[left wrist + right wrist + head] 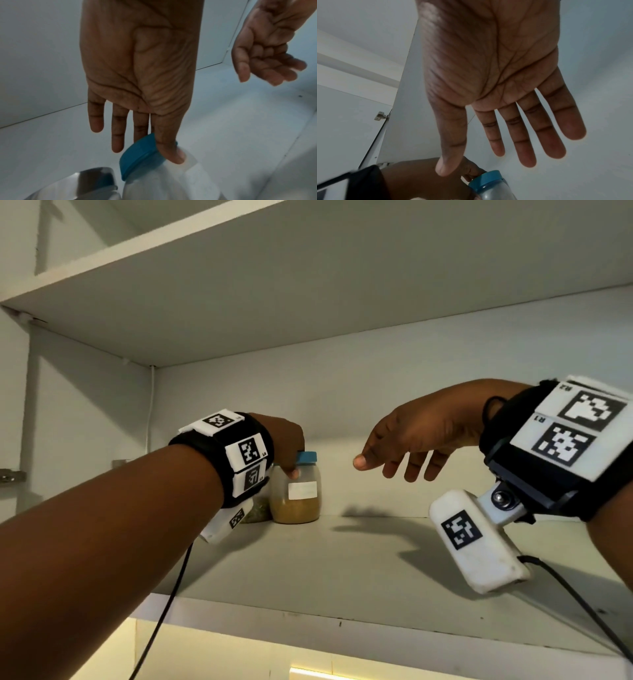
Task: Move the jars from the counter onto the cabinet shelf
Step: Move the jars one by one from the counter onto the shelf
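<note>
Left hand (137, 70): grip apart, fingers straight, thumb tip resting on the blue-lidded jar (296, 491), likely steadying it upright on the cabinet shelf (342, 570) beside a second jar (256, 510). Right hand (416, 436) slack, holding nothing, well clear.
</note>
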A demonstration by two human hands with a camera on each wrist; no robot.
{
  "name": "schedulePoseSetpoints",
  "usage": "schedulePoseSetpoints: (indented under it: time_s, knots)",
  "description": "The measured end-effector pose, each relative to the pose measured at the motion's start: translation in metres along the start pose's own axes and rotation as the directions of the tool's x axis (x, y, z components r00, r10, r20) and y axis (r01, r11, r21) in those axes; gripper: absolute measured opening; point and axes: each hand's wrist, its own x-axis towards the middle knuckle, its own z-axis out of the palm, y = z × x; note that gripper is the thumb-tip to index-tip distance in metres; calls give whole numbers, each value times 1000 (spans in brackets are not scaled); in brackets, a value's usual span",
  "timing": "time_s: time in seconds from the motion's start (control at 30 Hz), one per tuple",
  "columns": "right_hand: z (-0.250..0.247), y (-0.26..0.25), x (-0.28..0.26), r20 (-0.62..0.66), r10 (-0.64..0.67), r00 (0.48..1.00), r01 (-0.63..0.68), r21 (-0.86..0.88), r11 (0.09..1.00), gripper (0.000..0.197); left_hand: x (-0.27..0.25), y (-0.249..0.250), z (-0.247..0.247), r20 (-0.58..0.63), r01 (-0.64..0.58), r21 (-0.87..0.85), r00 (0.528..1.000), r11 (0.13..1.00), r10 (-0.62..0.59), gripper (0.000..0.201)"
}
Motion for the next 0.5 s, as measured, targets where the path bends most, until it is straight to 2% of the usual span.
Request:
schedulePoseSetpoints:
  time_s: [0.1, 0.2, 0.3, 0.5]
  knots:
    - [2, -1, -2, 15, 17, 1000, -17, 0, 1000, 60, -17, 3, 0, -28, -2, -33, 1000, 999, 1, 66]
    - [2, -6, -12, -15, 41, 999, -41, -35, 999, 53, -45, 7, -12, -86, -75, -228, 995, 971, 57, 71]
    - [-5, -17, -27, -82, 29, 996, -36, -85, 996, 54, -78, 10, -30, -174, -179, -337, 977, 924, 126, 63]
    - [-14, -47, -87, -232, -66, 970, 71, 13, 997, 46, -143, 7, -36, -367, -374, -523, 910, 766, 194, 43]
